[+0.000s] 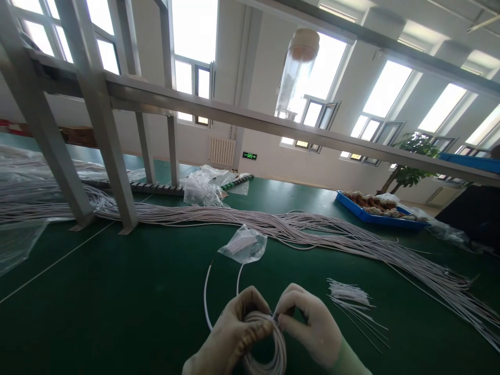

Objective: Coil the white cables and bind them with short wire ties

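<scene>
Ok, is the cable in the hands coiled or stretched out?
Coiled: the cable forms round loops in the left hand, with the right hand at their edge.

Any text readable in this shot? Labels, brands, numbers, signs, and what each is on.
No text is readable.
Green wall sign: arrow points right; its lettering is too small and blurred to quote.
Coiled cable, clear bag, blue tray: no lettering can be made out.

Both hands, left (234, 330) and right (310, 325), grip a coiled cable (273, 346) over the green tabletop (156, 291).
</scene>
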`<move>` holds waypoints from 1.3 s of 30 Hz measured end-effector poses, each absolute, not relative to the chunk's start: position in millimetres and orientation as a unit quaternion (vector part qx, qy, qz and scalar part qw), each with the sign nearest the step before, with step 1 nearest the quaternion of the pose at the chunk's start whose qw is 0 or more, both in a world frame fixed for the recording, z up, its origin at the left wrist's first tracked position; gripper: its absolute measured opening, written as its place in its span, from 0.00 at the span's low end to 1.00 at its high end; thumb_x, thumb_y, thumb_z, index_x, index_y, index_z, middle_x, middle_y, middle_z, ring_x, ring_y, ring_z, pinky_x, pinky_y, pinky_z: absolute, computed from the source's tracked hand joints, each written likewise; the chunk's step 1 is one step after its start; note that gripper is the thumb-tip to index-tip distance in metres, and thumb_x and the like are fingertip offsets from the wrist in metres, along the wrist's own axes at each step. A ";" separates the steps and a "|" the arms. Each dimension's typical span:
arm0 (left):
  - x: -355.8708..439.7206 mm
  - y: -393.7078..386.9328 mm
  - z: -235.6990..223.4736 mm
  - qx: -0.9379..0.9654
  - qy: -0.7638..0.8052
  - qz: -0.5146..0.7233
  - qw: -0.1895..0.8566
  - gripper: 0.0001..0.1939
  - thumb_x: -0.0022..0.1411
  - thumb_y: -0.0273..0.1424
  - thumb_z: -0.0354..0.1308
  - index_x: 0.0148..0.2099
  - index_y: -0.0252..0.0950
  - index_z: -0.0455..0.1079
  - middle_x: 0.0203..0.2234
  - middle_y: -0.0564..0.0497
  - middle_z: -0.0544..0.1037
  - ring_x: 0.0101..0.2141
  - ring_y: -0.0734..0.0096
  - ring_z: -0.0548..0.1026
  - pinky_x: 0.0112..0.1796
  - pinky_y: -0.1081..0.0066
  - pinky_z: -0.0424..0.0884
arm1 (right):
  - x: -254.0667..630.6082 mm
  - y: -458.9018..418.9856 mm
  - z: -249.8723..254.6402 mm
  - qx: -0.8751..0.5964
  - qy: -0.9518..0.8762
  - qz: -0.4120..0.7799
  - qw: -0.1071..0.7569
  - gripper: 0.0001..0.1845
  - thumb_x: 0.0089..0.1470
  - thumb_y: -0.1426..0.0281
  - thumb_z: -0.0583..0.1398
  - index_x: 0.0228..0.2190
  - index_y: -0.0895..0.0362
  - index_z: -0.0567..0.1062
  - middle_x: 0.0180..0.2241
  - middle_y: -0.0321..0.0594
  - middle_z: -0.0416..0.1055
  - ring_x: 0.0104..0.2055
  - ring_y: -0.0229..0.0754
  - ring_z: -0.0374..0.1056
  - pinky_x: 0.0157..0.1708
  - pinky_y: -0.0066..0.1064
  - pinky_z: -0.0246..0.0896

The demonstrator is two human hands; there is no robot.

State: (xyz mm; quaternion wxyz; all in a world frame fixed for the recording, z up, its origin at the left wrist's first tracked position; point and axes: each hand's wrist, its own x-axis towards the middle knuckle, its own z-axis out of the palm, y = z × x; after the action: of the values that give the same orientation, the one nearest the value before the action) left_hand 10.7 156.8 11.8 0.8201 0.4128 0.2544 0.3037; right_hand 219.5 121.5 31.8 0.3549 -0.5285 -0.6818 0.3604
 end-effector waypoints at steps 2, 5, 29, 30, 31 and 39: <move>9.1 156.8 15.7 0.414 0.256 0.292 0.824 0.12 0.58 0.32 0.70 0.40 0.36 0.71 0.37 0.50 0.75 0.38 0.62 0.72 0.45 0.58 0.69 | 220.1 119.0 32.8 -0.519 -0.697 0.345 0.355 0.04 0.57 0.75 0.62 0.32 0.55 0.78 0.35 0.37 0.71 0.36 0.44 0.69 0.37 0.36 0.66; 7.1 157.3 19.5 0.424 0.259 0.268 0.826 0.10 0.59 0.31 0.69 0.41 0.36 0.72 0.39 0.48 0.75 0.41 0.59 0.73 0.47 0.55 0.69 | 220.8 115.1 35.0 -0.498 -0.728 0.326 0.340 0.05 0.59 0.75 0.62 0.34 0.53 0.78 0.37 0.38 0.70 0.37 0.44 0.69 0.37 0.35 0.67; 8.8 153.4 31.5 0.511 0.282 0.214 0.784 0.21 0.54 0.25 0.69 0.50 0.35 0.69 0.45 0.47 0.76 0.47 0.55 0.76 0.51 0.51 0.73 | 233.3 133.0 53.1 -0.275 -0.958 -0.080 0.024 0.03 0.59 0.73 0.63 0.36 0.53 0.74 0.33 0.35 0.73 0.33 0.42 0.62 0.35 0.36 0.58; 8.8 153.6 32.7 0.522 0.286 0.210 0.776 0.22 0.55 0.24 0.68 0.51 0.36 0.69 0.45 0.47 0.76 0.47 0.55 0.76 0.51 0.52 0.73 | 231.5 131.1 56.4 -0.290 -0.956 -0.047 0.007 0.02 0.60 0.73 0.62 0.33 0.54 0.73 0.31 0.35 0.72 0.31 0.41 0.61 0.35 0.36 0.57; 8.7 153.4 34.0 0.534 0.286 0.207 0.768 0.23 0.56 0.25 0.68 0.53 0.36 0.68 0.45 0.47 0.76 0.48 0.55 0.77 0.51 0.53 0.74 | 229.4 128.9 58.1 -0.317 -0.948 -0.006 0.004 0.04 0.60 0.72 0.61 0.31 0.54 0.73 0.30 0.35 0.71 0.30 0.41 0.60 0.35 0.37 0.57; 15.4 141.9 26.3 0.691 0.451 0.168 0.539 0.30 0.66 0.28 0.56 0.67 0.56 0.63 0.57 0.47 0.72 0.55 0.48 0.73 0.55 0.44 0.69 | 212.8 133.3 13.6 -0.642 -0.553 0.512 0.142 0.11 0.56 0.72 0.55 0.22 0.53 0.65 0.18 0.30 0.58 0.21 0.38 0.57 0.23 0.30 0.57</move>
State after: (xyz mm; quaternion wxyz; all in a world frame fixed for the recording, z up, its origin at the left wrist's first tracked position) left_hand 15.4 141.9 26.3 0.5391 0.6914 0.4508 0.1676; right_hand 212.8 133.3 13.6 0.1424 -0.6415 -0.5533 0.5118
